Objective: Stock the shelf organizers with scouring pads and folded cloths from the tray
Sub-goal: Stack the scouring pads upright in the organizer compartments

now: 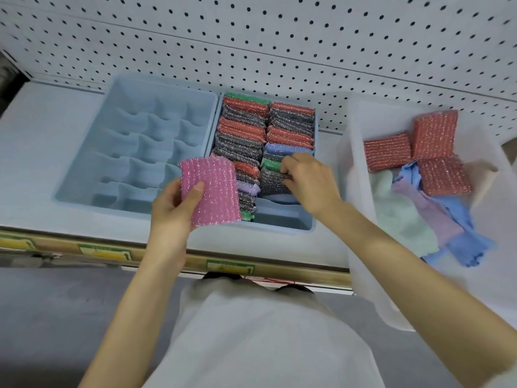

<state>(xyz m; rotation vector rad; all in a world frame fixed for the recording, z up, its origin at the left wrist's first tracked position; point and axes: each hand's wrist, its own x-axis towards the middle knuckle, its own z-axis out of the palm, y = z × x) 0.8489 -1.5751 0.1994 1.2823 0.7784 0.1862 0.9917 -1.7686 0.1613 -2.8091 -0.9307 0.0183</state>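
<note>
My left hand [173,208] holds a pink glittery scouring pad [212,191] upright, thumb on its face, just in front of the left row of the filled blue organizer [282,219]. That organizer holds two rows of standing pads [246,130] in red, grey, green, blue and purple. My right hand [310,180] reaches into the right row, its curled fingers pressing against the grey pads [272,180] there. At the right, a clear plastic tray [355,169] holds three red pads [433,138] and loose cloths [419,214] in mint, lilac and blue.
An empty blue organizer [134,147] with several small compartments sits to the left of the filled one. A white pegboard [279,46] backs the white shelf [33,169]. Price-label strips run along the shelf's front edge [229,266].
</note>
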